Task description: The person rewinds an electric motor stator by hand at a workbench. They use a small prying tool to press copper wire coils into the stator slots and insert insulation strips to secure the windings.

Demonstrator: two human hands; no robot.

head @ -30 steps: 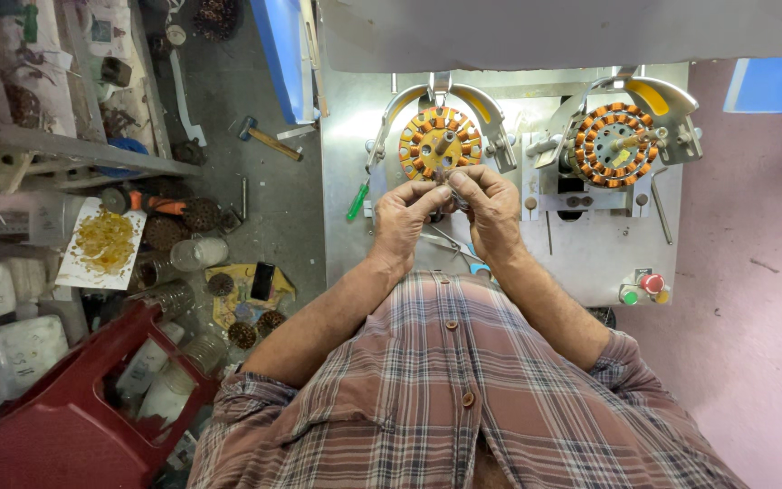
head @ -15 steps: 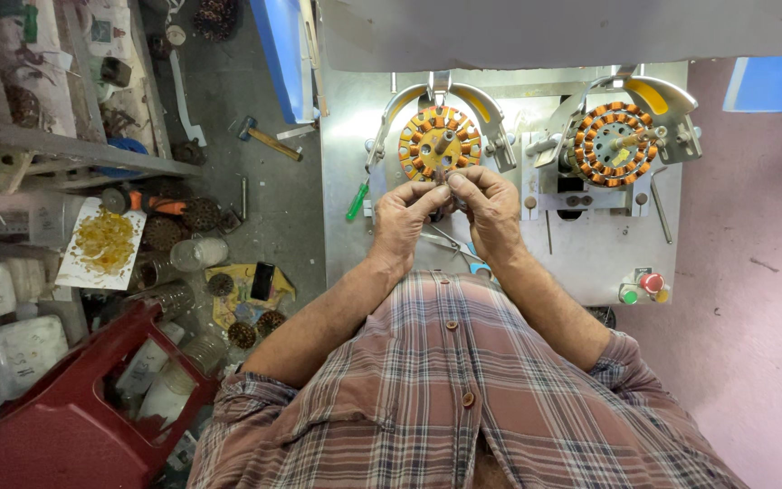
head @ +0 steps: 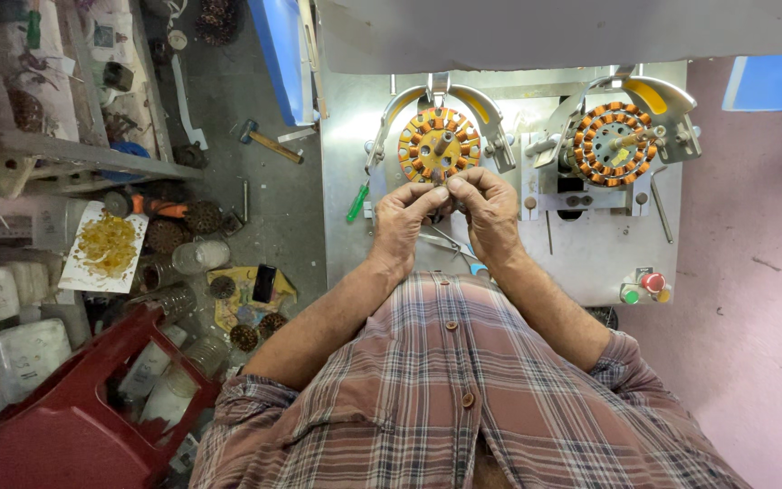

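The stator (head: 439, 145) sits clamped on the worktop (head: 590, 263) as before, and both hands, left (head: 402, 222) and right (head: 491, 210), stay pinched closed together just below it, so nothing has visibly advanced.

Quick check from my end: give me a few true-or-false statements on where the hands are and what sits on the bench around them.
1. Both hands, left hand and right hand, meet just below the left wound stator. True.
2. The green-handled screwdriver is in the right hand. False: it lies on the bench, left of the hands.
3. A second wound stator sits in the right fixture. True.
4. The hammer lies on the bench. False: it lies on the floor.
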